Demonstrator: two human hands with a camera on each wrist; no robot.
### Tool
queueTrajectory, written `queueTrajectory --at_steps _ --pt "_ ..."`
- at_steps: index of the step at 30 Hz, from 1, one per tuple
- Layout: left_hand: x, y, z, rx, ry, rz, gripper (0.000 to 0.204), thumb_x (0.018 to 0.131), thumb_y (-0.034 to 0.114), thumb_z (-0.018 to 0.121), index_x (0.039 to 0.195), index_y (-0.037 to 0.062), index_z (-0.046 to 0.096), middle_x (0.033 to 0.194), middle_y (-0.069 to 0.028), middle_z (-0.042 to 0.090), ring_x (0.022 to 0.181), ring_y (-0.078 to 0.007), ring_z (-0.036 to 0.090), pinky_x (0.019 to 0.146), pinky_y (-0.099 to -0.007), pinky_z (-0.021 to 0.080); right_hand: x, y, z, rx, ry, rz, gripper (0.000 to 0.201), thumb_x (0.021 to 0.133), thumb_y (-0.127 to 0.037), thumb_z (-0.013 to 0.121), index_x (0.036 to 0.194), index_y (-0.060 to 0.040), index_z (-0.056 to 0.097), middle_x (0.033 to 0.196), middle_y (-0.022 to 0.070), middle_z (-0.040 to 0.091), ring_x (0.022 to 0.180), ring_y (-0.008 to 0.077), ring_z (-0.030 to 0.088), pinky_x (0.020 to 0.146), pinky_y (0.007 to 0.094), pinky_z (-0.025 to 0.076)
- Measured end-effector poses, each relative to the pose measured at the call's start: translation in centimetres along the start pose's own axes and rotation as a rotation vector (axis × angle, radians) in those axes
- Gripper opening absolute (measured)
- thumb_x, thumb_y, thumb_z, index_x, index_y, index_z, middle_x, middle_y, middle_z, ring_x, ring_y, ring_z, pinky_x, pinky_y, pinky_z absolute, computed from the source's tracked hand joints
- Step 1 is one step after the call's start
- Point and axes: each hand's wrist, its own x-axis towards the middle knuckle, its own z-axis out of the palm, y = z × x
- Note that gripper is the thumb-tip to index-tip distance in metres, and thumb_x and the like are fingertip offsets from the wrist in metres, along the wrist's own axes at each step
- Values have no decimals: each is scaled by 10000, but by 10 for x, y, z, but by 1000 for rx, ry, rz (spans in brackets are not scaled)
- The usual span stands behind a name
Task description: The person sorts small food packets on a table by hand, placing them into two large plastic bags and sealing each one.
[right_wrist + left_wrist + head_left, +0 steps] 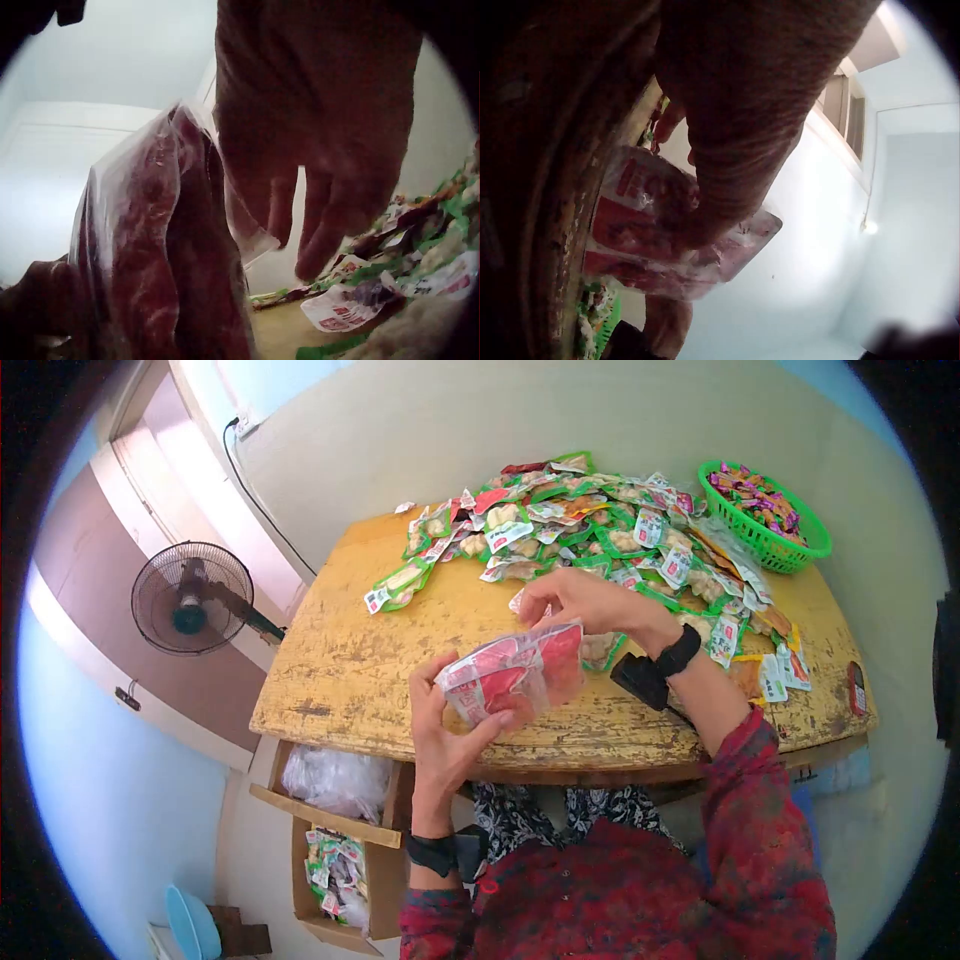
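Note:
A clear plastic bag (pixel 515 672) with red packaging inside is held up above the front of the wooden table. My left hand (pixel 440 730) grips its left end, thumb along the near side and fingers behind. At the bag's upper right edge is my right hand (pixel 590 603), its fingers bent downward and pinching the plastic. From the right wrist view, a loose flap of the bag (pixel 251 236) reaches the fingers of that hand (pixel 322 127). The left wrist view shows the thumb of my left hand (pixel 727 180) lying across the bag (pixel 652 225).
Many green-and-white snack packets (pixel 600 530) are heaped on the yellow worn table (pixel 330 670). A green basket (pixel 770 545) of purple-wrapped pieces stands back right. Below, an open drawer (pixel 330 815) holds clear bags, beside a box (pixel 375 880) of packets. A fan (pixel 192 598) stands left.

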Motion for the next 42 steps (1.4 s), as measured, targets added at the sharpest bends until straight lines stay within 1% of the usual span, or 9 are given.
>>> queueTrajectory --at_steps 3,6,9,12,25,31,36,38,42 --pt "0 2 4 -133 20 -45 585 767 120 892 1283 -11 649 1243 -87 677 1161 -195 637 1028 -359 492 -11 -27 -6 -185 338 42 314 867 -275 791 1060 -35 731 961 45 747 870 137 683 757 306 533" --pt "-8 -10 5 -342 -100 -243 585 769 117 894 1287 -4 652 1231 -67 690 1140 -176 646 1013 -354 507 -17 -66 -13 -19 351 -87 413 816 -338 817 1099 -52 728 958 82 753 888 205 713 754 356 555" --pt "-11 -7 7 -412 -129 -306 574 775 112 891 1286 -3 655 1192 -56 705 1094 -162 660 985 -338 519 -24 -83 0 -207 88 -319 511 771 -378 830 1166 -76 712 973 128 751 907 285 728 754 413 555" --pt "-12 -4 6 -394 -118 -289 505 786 104 883 1240 7 686 1116 -48 726 1035 -141 669 934 -312 527 -26 -108 10 -399 -184 -32 567 783 -328 831 1268 -84 669 1065 142 734 986 316 709 804 417 551" --pt "-13 -5 -5 -309 -367 -341 571 772 117 903 1273 -5 659 1138 -34 692 1016 -132 632 892 -310 522 -47 -85 18 -501 -91 -187 432 787 -331 819 1112 -101 652 802 119 677 757 352 676 633 451 469" --pt "-16 -17 0 -255 -391 -276 710 778 55 799 1433 -44 542 1378 -139 613 1312 -250 557 1137 -377 405 -127 -97 -9 145 132 155 450 786 -279 869 1165 -100 704 931 66 769 860 137 713 764 345 571" --pt "-13 8 6 -204 -464 -186 688 815 72 694 1465 -64 512 1404 -214 598 1374 -321 514 1203 -414 319 -262 -160 -46 -53 570 372 720 819 -246 872 1456 -98 572 1194 33 727 1003 124 688 914 326 573" --pt "-12 13 5 -146 -486 -159 674 833 99 684 1463 -67 512 1405 -227 594 1369 -326 514 1203 -421 310 -325 -184 -52 -95 768 540 589 823 -115 847 1362 -41 622 1194 26 713 1069 129 668 960 311 553" --pt "-17 26 10 -164 -457 -175 647 872 145 653 1463 -74 508 1418 -240 580 1374 -321 502 1204 -430 294 -462 -215 -51 -333 903 949 639 799 -192 859 1376 -53 621 1246 7 692 1136 112 617 1027 319 495"
